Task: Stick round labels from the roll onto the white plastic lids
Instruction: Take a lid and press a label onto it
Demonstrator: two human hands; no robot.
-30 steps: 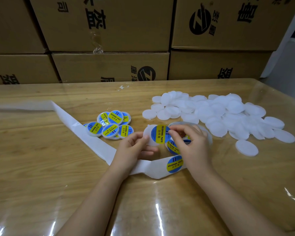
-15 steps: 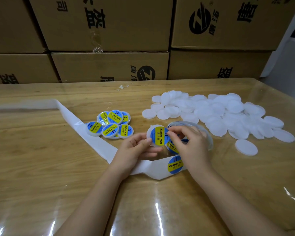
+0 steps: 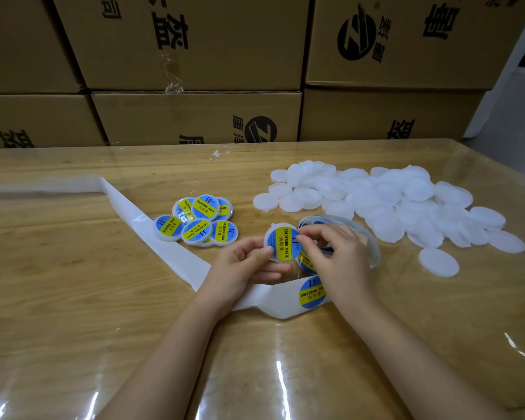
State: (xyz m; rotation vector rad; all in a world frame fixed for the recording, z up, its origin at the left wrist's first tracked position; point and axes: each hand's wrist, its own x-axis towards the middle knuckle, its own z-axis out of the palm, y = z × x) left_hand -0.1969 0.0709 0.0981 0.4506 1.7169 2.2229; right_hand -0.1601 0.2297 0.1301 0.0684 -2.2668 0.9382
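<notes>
My left hand (image 3: 244, 265) holds a white plastic lid (image 3: 281, 244) by its left edge, tilted up toward me. A blue and yellow round label covers the lid's face. My right hand (image 3: 337, 256) pinches the lid's right edge, fingertips on the label. Under my right hand lies the label roll (image 3: 367, 241), partly hidden. Its white backing strip (image 3: 170, 247) trails left across the table, and one label (image 3: 311, 294) sits on the strip below my right hand. Several labelled lids (image 3: 197, 221) lie in a cluster to the left. A pile of bare white lids (image 3: 385, 204) lies at the right.
The wooden table (image 3: 73, 298) is covered with a glossy clear sheet. Stacked cardboard boxes (image 3: 194, 116) stand as a wall along the far edge. One bare lid (image 3: 438, 262) lies apart from the pile, near my right hand. A scrap of paper (image 3: 219, 153) lies at the back.
The lid in my hands has shifted slightly, and my right fingers have moved over the label's right side. The strip and piles stay put.
</notes>
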